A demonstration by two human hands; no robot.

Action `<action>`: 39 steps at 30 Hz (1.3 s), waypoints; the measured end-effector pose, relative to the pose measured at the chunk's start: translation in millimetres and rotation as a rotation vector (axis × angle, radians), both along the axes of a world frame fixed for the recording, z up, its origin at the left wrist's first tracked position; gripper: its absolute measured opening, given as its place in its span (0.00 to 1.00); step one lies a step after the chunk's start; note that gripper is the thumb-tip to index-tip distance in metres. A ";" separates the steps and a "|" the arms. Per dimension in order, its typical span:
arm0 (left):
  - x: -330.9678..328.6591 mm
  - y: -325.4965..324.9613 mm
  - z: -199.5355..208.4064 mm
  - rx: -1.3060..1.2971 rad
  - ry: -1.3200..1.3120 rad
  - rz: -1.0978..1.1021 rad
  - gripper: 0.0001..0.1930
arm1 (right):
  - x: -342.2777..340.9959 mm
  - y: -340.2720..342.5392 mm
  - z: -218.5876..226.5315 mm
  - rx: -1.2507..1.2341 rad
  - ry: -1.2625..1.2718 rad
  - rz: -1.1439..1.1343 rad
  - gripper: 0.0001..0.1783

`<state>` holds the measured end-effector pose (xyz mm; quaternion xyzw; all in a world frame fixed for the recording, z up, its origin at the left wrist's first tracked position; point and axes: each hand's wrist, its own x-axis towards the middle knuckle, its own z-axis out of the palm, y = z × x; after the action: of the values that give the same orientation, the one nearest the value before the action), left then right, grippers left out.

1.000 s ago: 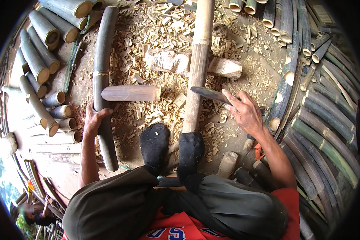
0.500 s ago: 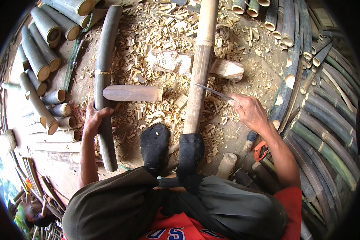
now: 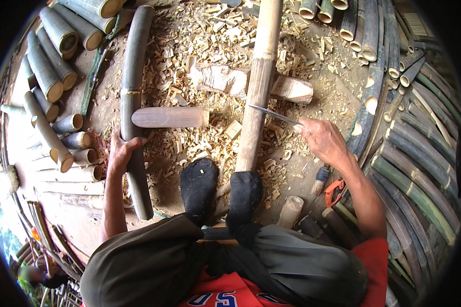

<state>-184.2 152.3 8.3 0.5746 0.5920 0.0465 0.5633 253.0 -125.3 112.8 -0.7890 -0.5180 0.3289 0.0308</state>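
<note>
My left hand (image 3: 124,152) is closed round a long dark bamboo pole (image 3: 134,120), its thumb lying across the front. In my right hand (image 3: 327,140) is a thin-bladed knife (image 3: 276,115); its tip overlaps a second, paler bamboo pole (image 3: 253,110). I cannot tell whether the blade touches that pole. A flat brown bamboo piece (image 3: 169,117), rounded at one end, overlaps the dark pole; its squared end points toward the pale one. Under the pale pole lies a rough wood block (image 3: 217,80), and the pole's near end meets my right sock (image 3: 245,187).
Wood chips and shavings (image 3: 225,46) cover the ground. Cut bamboo lengths (image 3: 51,84) are stacked at left, with more bamboo poles (image 3: 415,169) at right. An orange-handled tool (image 3: 334,192) and a short bamboo stub (image 3: 291,211) lie near my right knee. Another person (image 3: 43,273) is at lower left.
My right hand and the knife have shifted slightly right and nearer me. The left hand and the dark pole stay almost where they were.
</note>
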 end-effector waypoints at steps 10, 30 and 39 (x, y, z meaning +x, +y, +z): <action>0.4 1.8 0.4 -0.008 -0.009 -0.003 0.31 | 2.8 -1.8 -1.8 0.028 0.004 0.007 0.16; -5.3 3.3 -8.1 -0.045 -0.054 0.027 0.33 | -7.0 -14.7 -35.4 0.130 -0.286 0.284 0.06; -10.2 -6.7 0.0 -0.109 -0.228 0.049 0.25 | 50.5 -135.0 -6.1 -0.363 -0.284 -0.204 0.14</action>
<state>-194.4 145.6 8.3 0.5196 0.5397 0.0929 0.6558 303.5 -260.3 106.7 -0.8681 -0.3674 0.2975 -0.1513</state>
